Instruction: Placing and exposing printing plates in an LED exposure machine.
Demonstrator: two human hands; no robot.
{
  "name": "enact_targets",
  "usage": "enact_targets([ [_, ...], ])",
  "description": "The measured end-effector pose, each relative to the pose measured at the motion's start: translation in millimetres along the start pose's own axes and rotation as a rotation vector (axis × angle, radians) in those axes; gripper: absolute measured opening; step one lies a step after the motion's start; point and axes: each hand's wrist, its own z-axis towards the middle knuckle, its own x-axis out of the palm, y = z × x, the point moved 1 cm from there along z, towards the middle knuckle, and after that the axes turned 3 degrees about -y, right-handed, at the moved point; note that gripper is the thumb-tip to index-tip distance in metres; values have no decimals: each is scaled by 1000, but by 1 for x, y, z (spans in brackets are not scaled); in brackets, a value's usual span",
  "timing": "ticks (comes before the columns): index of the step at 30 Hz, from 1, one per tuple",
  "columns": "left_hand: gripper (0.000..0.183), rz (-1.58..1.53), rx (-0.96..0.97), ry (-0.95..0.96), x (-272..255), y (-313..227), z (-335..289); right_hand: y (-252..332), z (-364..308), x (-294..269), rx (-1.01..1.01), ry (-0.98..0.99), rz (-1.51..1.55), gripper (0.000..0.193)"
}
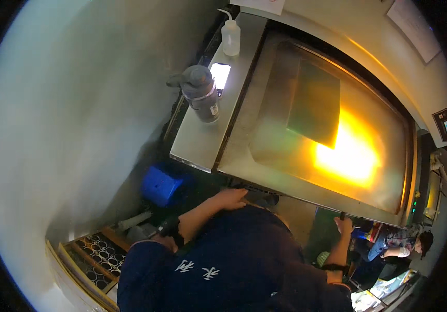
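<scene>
My right hand (344,224) is closed round a short black handle (343,215) at the near edge of a wide metal-framed machine panel (280,182). A hazy surface inside that frame carries a bright yellow glow. A dark rectangular sheet (314,101) shows there; whether it lies on the surface or behind it I cannot tell. My left hand (232,198) lies in front of my waist, close to the panel's near edge, with fingers stretched out and nothing seen in them. Its fingertips are partly hidden.
Left of the panel, a steel ledge (195,148) carries a grey lidded bottle (200,96), a lit phone (220,78) and a white squeeze bottle (230,39). A blue plastic bin (160,186) stands below. Several round parts fill a tray (98,255). Another person (402,242) is at far right.
</scene>
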Motion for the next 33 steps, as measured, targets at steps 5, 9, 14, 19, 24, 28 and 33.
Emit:
enact_targets([
  [5, 78, -259, 210, -157, -74, -111, 7, -4, -40, -164, -255, -279, -79, 41],
  [9, 87, -481, 485, -499, -65, -163, 26, 25, -59, -317, -112, -91, -92, 39],
  [14, 95, -981, 632, -564, -112, -231, 27, -65, 5, -322, -148, -600, 220, 36],
  [19, 97, -1342, 870, -792, -159, -287, 33, -98, 54, -346, -572, -1469, -205, 25],
  [24, 80, -1418, 1166, -802, -199, -314, 43, -50, 53, -404, -481, -1845, 13, 18],
  [28, 91, -1585, 1162, -824, -223, -323, 28, -29, 69, -430, -221, -1968, -187, 24],
  [33, 88, -1533, 1246, -671, -260, -337, 26, 115, 85, -337, -369, -1847, 670, 46],
])
